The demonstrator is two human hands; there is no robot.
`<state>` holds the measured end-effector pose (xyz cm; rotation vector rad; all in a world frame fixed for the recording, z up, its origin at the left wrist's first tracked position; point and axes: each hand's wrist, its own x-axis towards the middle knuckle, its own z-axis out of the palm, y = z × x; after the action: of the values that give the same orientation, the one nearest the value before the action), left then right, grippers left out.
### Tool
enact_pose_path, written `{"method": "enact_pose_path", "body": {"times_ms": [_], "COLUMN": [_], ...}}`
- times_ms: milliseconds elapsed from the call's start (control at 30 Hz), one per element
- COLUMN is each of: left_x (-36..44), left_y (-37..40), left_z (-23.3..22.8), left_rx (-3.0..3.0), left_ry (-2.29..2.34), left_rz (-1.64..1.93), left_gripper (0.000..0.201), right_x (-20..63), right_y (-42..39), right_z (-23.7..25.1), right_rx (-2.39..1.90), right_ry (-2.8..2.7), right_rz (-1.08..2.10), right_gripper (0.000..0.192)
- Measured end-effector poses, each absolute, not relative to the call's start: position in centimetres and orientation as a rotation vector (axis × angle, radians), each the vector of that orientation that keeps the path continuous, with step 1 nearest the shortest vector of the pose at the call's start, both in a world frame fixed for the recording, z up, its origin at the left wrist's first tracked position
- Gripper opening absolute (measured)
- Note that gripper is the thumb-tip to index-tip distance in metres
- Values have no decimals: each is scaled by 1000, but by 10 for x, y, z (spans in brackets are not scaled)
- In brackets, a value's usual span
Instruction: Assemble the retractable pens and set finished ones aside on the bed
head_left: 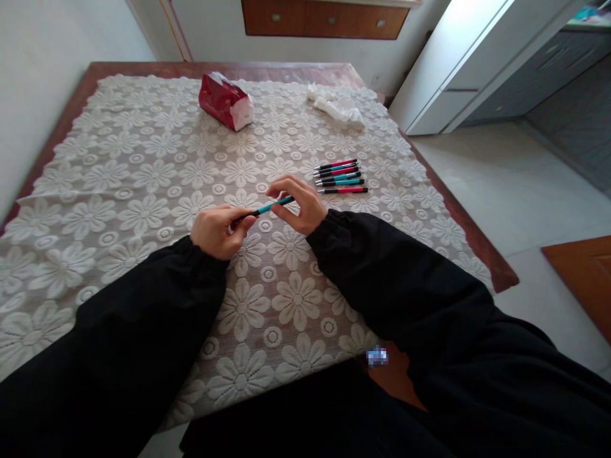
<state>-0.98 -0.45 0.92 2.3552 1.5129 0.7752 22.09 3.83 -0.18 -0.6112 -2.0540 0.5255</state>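
Two hands, one teal pen (pixel 268 207) between them.
We pinch it with left hand (pixel 217 230) and right hand (pixel 300 203), axis eight-to-two o'clock.

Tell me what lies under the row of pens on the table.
The row of pens rests on a white floral lace tablecloth. Beneath that, the brown wooden table shows only at its edges; the rest is covered.
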Motion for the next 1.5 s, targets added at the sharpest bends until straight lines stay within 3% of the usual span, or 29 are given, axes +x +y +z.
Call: {"method": "enact_pose_path", "body": {"times_ms": [1000, 1500], "left_x": [-8, -8], "left_y": [-4, -4], "left_z": [14, 16], "left_rx": [2358, 2394], "left_ry": [1582, 1577], "left_rz": [538, 544], "left_gripper": [44, 41], "right_x": [222, 220], "right_y": [39, 42], "right_z": [-1, -8], "right_rx": [-522, -713], "right_ry": [-2193, -2194], "right_rz": [435, 416], "right_gripper": [12, 12]}}
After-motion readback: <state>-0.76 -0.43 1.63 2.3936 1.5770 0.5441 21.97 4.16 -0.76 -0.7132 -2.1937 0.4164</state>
